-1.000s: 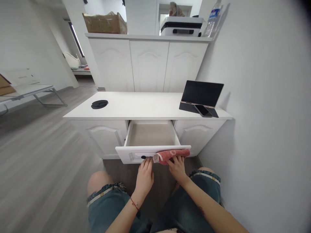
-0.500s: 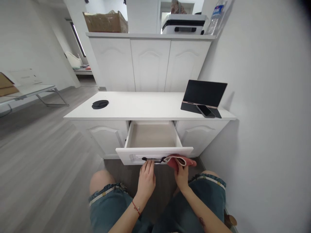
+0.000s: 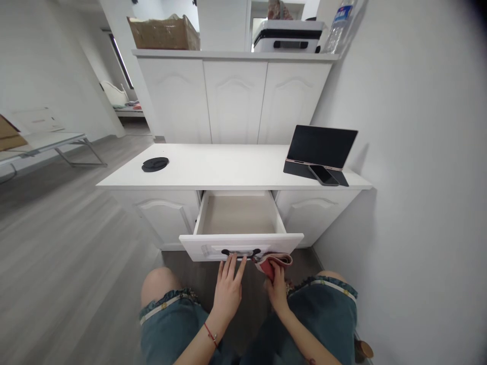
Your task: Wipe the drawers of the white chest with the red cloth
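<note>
**Cloth at the drawer front, drawer standing open**

Nearest to me, the person kneels in denim shorts, both knees on the grey floor (image 3: 68,263). The left hand (image 3: 227,289) reaches forward with its fingers (image 3: 230,264) spread and straight, the tips touching the black handle (image 3: 240,252) on the drawer (image 3: 241,243) front; they grip nothing. Just to the right of those fingertips, the right hand (image 3: 277,290) is closed around a red cloth (image 3: 273,262), bunched and pressed against the lower right edge of the drawer front.

Past the fingers, the drawer is pulled well out and its pale inside shows bare. Judging from this, the wiping is now at the face and handle; whether the inside is done I cannot tell, and the drawer is not yet pushed in.

Further beyond, on the white desk (image 3: 228,170): one dark round pad (image 3: 155,163) far left of the hands, one tablet (image 3: 321,147) propped on its stand to the right, one phone (image 3: 323,175) lying in front of it. Behind stands a cabinet (image 3: 234,99) with three doors, bearing one cardboard box (image 3: 163,33), one printer (image 3: 289,36) and one water bottle (image 3: 337,28).
</note>
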### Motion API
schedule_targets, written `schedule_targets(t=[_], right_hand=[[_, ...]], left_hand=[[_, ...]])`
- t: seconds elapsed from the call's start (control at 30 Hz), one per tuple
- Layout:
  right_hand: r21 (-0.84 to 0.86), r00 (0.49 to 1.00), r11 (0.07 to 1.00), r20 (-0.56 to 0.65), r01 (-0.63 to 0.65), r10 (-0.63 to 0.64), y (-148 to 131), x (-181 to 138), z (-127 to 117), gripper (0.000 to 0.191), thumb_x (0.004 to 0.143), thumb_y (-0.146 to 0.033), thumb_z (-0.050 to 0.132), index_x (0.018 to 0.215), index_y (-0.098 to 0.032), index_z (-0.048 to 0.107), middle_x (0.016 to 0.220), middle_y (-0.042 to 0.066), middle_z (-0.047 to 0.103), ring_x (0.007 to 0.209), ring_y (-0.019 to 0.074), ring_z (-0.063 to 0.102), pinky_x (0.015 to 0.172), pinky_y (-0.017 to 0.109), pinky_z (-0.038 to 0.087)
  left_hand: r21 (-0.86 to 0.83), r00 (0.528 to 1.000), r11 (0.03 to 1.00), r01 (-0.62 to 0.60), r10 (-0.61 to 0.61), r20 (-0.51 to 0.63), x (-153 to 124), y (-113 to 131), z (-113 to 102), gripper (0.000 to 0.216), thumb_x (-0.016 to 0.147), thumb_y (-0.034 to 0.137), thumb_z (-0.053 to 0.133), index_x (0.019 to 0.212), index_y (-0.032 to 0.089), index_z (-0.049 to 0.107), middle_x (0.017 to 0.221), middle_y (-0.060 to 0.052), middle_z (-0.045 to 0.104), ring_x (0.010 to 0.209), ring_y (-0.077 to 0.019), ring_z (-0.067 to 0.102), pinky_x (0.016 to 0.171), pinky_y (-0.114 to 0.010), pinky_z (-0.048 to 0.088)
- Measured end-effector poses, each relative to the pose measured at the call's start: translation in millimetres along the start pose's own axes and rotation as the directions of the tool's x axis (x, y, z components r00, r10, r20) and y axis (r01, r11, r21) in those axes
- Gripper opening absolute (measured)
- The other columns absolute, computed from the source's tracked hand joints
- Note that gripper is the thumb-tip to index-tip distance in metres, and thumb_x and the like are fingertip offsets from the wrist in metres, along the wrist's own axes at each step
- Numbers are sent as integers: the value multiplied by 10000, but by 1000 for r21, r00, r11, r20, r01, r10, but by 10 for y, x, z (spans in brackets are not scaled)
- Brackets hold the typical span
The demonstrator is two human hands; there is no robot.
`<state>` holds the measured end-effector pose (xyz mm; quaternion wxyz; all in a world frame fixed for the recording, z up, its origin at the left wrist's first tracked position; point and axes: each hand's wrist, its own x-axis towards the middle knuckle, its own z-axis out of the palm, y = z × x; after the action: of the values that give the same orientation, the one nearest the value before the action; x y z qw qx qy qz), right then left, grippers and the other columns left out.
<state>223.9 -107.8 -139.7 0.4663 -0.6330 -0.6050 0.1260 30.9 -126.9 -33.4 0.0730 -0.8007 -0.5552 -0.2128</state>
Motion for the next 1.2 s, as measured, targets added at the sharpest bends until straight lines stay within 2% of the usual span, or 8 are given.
schedule_targets(t=[0.2, 0.4, 0.7, 0.87, 1.03, 1.2], right_hand=[[169, 988, 975, 85, -141, 129, 42, -140, 128, 452, 807, -229, 453, 1256, -189, 480, 1310, 152, 516, 1251, 290, 494, 1010, 487, 440], [180, 953, 945, 185, -274, 241, 43, -256, 115, 442, 781, -242, 476, 1218, -205, 535, 1160, 108, 586, 1112, 257, 577, 989, 436, 454], [180, 923, 921, 246, -345, 297, 109, -388, 147, 447, 714, -203, 479, 1149, -188, 583, 1099, 101, 614, 1052, 251, 607, 970, 407, 465], [186, 901, 907, 300, -378, 313, 197, -475, 190, 484, 655, -176, 478, 1122, -182, 603, 1131, 113, 629, 1098, 260, 598, 1009, 412, 442], [172, 868, 885, 344, -432, 357, 312, -549, 260, 517, 614, -180, 467, 1109, -166, 615, 1106, 125, 643, 1077, 271, 613, 986, 413, 457], [196, 861, 876, 370, -441, 350, 403, -605, 339, 543, 562, -178, 462, 1079, -172, 629, 1083, 120, 665, 1062, 277, 626, 981, 429, 457]], left_hand=[[55, 1000, 998, 0, -1, 21, 56, -6, -17, 832, 771, -34, 400, 1503, 294, 181, 1523, -97, 391, 1403, -261, 348, 1093, -474, 405], [59, 999, 998, 1, -4, 49, 176, -41, -14, 835, 779, -35, 381, 1508, 298, 148, 1547, -85, 350, 1432, -246, 287, 1118, -464, 374], [0, 996, 1000, 10, -10, 92, 450, -162, 43, 850, 764, -49, 361, 1512, 288, 141, 1567, -101, 302, 1450, -256, 235, 1133, -478, 341], [-28, 994, 1000, 12, -9, 111, 641, -243, 65, 819, 779, -39, 355, 1508, 282, 168, 1570, -112, 291, 1447, -265, 242, 1129, -476, 341], [-21, 991, 1000, 6, -3, 135, 866, -336, 114, 814, 771, -29, 382, 1506, 258, 181, 1566, -127, 294, 1450, -265, 236, 1128, -463, 334], [-5, 984, 1000, 3, -2, 175, 1145, -432, 145, 861, 720, -33, 422, 1502, 245, 194, 1557, -132, 309, 1442, -266, 260, 1126, -458, 327]])
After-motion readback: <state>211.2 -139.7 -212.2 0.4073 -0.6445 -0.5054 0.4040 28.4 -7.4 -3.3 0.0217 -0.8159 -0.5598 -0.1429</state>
